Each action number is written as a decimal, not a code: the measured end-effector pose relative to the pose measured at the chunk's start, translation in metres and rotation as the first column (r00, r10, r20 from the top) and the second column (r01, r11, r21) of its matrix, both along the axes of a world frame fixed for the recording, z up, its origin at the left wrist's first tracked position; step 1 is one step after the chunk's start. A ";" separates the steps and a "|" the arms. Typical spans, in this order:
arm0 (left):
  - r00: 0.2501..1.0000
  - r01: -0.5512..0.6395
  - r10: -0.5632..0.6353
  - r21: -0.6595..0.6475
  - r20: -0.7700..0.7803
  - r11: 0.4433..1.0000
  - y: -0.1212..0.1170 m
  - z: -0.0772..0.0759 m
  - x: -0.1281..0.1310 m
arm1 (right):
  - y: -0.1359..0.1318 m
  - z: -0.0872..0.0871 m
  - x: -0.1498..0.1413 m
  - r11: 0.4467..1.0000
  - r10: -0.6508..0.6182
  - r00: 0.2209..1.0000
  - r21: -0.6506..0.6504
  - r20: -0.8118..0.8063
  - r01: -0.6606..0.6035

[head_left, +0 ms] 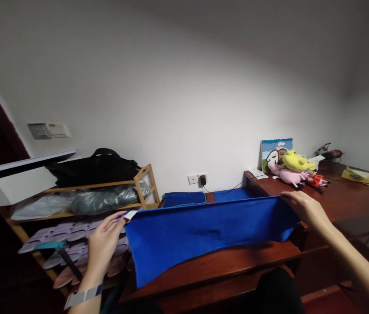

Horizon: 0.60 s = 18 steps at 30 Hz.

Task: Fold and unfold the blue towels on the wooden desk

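A blue cloth (210,229) hangs stretched between my two hands, its top edge pulled nearly straight. My left hand (104,237) is closed on the top left corner, where a small white label (131,214) sticks out. At the top right corner, my right hand (302,205) pinches the same edge. The lower edge droops over the brown wooden bench (200,266). Behind the cloth lie a folded blue cloth with a green border (184,199) and another blue cloth (231,195), both partly hidden.
On the left stands a wooden rack (148,187) with a black bag (96,170), plastic-wrapped things and several slippers (73,231). A higher brown cabinet (334,200) on the right holds plush toys (295,170) and a picture (274,152). A plug (203,179) with a cable sits in the wall.
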State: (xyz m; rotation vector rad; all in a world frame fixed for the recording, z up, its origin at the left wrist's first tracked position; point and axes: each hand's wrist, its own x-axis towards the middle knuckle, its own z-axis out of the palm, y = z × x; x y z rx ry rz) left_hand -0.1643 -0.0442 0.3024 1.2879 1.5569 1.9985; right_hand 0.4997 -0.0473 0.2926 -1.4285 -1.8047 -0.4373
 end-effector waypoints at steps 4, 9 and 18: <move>0.999 0.051 -0.052 -0.081 -0.010 0.995 0.021 -0.022 -0.008 | -0.002 -0.016 0.006 0.989 -0.027 0.990 -0.140 0.140 0.047; 0.985 0.076 -0.105 -0.204 -0.134 0.976 0.063 -0.033 -0.007 | 0.032 -0.027 0.001 0.957 0.004 0.978 -0.283 0.206 0.055; 0.953 -0.201 0.198 0.011 -0.231 0.980 0.095 -0.002 -0.016 | 0.079 0.001 -0.003 0.994 0.104 0.989 0.025 0.103 -0.107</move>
